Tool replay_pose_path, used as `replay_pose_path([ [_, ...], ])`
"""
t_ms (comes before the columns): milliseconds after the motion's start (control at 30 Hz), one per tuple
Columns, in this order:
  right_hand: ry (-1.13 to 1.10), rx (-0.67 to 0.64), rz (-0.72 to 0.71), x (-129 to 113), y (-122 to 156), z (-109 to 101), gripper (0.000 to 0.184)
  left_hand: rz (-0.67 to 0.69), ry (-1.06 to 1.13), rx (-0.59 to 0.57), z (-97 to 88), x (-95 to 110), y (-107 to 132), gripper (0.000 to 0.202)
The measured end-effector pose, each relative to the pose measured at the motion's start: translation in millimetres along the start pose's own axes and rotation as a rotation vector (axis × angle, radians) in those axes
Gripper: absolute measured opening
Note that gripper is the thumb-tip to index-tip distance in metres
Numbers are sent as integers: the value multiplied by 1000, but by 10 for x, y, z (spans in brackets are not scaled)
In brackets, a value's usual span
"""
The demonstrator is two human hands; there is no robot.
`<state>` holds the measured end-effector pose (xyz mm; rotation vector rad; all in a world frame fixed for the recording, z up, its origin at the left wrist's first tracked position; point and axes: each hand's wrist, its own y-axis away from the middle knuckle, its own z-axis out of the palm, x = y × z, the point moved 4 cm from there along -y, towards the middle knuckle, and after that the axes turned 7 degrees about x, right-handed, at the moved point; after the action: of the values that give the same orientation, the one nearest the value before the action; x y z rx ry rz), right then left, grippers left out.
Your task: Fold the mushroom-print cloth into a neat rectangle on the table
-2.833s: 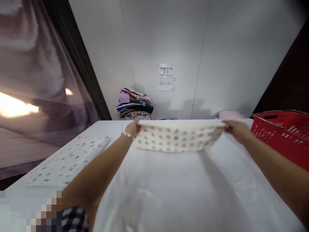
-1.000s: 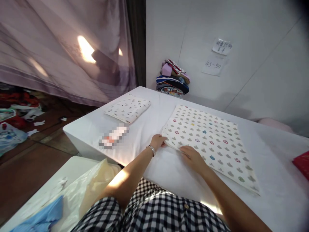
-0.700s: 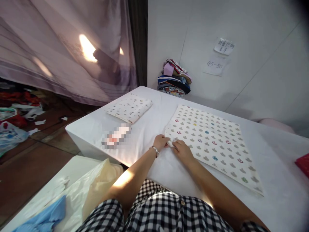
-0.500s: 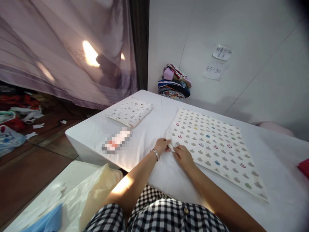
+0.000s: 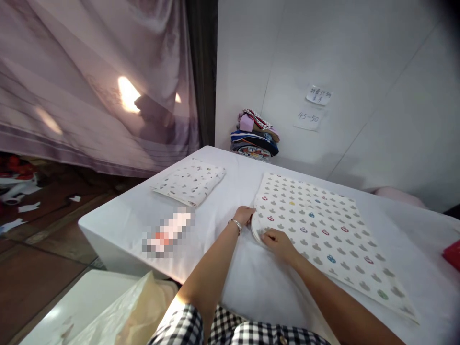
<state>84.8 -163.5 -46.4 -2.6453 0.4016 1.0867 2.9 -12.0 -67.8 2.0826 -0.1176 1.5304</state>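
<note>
A white cloth [image 5: 334,249] printed with grey shapes and small coloured motifs lies spread on the white-covered table [image 5: 230,182]. My left hand [image 5: 245,215], with a bracelet at its wrist, is closed on the cloth's left edge. The fingertips are partly hidden there. At the near left corner, my right hand [image 5: 280,243] has its fingers curled and pinches the cloth's edge. Between my hands the edge bows outward in a rounded curve, and its layers show. To the left lies a folded white cloth [image 5: 190,182] with small dark prints.
A blurred-out item [image 5: 168,232] lies near the table's left front edge. Folded clothes [image 5: 254,134] are piled against the wall at the back. A lower white surface with a cream plastic bag [image 5: 132,311] stands at front left. Something red [image 5: 453,254] lies at far right.
The bunched corner between my hands has opened into a flatter, rounded edge. My right hand has moved slightly away from my left. The view has tilted up a little.
</note>
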Motion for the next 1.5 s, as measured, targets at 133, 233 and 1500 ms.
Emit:
replay_pose_path([
  [133, -264, 71, 265, 79, -399, -58, 22, 82, -91, 35, -2, -13, 16, 19],
  [233, -372, 94, 419, 86, -708, -7, 15, 164, -143, 85, -7, -7, 73, 20],
  [1500, -589, 278, 394, 160, -774, 263, 26, 211, -360, 83, 65, 144, -350, 15],
])
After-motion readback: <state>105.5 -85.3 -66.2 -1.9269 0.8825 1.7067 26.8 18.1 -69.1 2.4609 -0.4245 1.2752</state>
